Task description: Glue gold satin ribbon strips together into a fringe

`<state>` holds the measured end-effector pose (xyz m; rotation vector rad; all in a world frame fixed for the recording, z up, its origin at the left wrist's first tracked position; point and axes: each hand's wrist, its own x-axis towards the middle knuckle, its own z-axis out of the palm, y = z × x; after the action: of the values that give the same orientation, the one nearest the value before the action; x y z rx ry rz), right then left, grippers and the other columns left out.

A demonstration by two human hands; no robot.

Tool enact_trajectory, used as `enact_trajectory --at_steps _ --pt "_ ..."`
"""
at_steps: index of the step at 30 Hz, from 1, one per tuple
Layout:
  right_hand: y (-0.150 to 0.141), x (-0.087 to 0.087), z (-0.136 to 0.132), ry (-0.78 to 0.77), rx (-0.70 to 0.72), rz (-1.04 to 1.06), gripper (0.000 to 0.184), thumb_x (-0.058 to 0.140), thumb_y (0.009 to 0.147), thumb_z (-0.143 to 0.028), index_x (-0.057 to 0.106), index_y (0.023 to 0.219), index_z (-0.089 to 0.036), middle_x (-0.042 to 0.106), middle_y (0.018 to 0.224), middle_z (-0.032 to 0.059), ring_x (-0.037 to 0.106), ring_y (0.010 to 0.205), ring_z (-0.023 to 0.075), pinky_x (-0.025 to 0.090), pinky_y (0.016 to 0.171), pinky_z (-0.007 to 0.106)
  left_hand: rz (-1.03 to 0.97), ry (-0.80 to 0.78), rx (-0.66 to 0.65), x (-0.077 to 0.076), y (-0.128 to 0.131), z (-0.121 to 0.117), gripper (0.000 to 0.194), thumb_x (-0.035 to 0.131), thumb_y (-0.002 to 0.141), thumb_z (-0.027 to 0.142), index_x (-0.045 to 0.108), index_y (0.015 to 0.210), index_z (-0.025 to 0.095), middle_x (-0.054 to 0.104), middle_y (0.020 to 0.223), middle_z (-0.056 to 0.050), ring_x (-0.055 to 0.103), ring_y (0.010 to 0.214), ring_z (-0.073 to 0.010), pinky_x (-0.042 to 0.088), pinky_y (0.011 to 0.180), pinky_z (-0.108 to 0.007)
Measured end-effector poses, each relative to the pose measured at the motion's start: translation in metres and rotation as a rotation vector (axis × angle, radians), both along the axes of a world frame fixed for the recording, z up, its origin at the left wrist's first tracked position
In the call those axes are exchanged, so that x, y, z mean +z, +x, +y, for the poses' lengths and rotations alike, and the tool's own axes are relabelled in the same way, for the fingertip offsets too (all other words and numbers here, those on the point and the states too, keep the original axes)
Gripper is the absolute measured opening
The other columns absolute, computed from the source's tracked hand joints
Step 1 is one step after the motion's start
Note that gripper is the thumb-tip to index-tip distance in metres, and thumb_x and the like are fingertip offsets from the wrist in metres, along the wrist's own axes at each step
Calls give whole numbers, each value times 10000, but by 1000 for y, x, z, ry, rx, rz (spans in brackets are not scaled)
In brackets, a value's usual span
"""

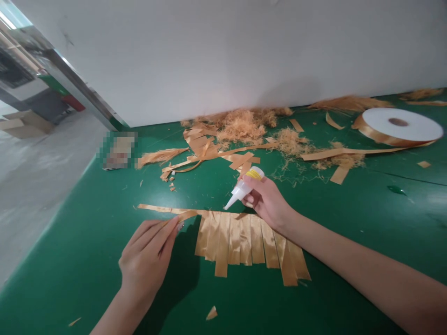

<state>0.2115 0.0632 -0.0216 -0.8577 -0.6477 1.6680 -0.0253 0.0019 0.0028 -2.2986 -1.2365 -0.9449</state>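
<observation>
In my right hand is a small white glue bottle with a yellow band, tilted so its nozzle points down and left. The nozzle tip is close to the top edge of a row of gold ribbon strips, which hang side by side from a narrow ribbon band. My left hand is closed in a pinch on a short ribbon piece at the left end of the row. The far end of that piece meets the band. Whether the nozzle touches the ribbon I cannot tell.
A large ribbon roll lies at the back right, its tail running left. Frayed ribbon fibres and cut ribbon pieces litter the back of the green table, against a pale wall. A blurred-out object sits near the left edge.
</observation>
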Motion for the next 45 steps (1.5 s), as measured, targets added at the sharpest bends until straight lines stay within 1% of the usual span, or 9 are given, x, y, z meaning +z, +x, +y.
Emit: enact_trajectory --at_steps 3,7,12,19,22,27,38,41,45 --pt "1 -1 0 6 11 -3 301 754 641 -372 540 731 -181 505 602 -49 333 424 28 314 410 200 119 57 -78 2 3 2 225 653 738 45 679 925 169 713 722 -7 633 636 -151 529 628 -290" --pt "2 -2 0 14 14 -3 295 747 649 -370 544 749 -181 494 598 -55 344 425 27 327 416 203 153 105 -69 2 5 3 235 650 738 44 663 945 156 716 730 -17 636 626 -159 526 629 -304" --pt "2 2 0 16 25 -23 285 733 664 -383 538 715 -182 465 573 -58 333 416 25 331 416 205 173 84 -70 0 5 5 214 653 733 43 651 917 152 715 730 -22 616 605 -157 514 617 -311" --pt "3 -3 1 27 34 9 280 732 672 -387 554 748 -184 512 623 -42 351 432 31 329 417 205 224 31 -83 -11 3 4 197 640 750 65 656 930 143 691 706 -35 577 579 -143 484 602 -303" --pt "3 -4 1 31 36 14 274 728 680 -384 559 753 -182 504 616 -45 349 432 31 328 420 207 264 23 -42 -12 3 3 150 623 775 96 671 902 158 652 640 -18 547 557 -133 460 574 -287" --pt "4 -4 1 40 43 27 261 725 689 -371 563 754 -178 514 622 -43 357 431 27 329 418 199 369 91 52 -8 7 -1 82 640 779 165 686 847 175 499 482 39 447 471 -101 351 456 -242" --pt "4 -7 2 36 50 16 276 724 690 -378 546 762 -179 506 604 -52 360 426 25 348 427 193 382 89 80 -11 10 -8 102 687 742 201 680 831 152 488 490 54 438 483 -92 309 462 -242" --pt "4 -7 2 39 47 11 277 726 688 -375 548 769 -179 502 594 -56 365 425 26 355 432 192 392 76 98 -10 13 -11 44 675 751 210 670 722 178 455 470 54 437 478 -94 292 458 -247" --pt "4 -4 2 35 43 10 287 729 683 -375 546 773 -173 509 594 -55 368 424 25 358 432 189 401 76 124 -10 15 -12 119 662 754 206 642 638 194 433 458 54 429 468 -98 272 447 -252"
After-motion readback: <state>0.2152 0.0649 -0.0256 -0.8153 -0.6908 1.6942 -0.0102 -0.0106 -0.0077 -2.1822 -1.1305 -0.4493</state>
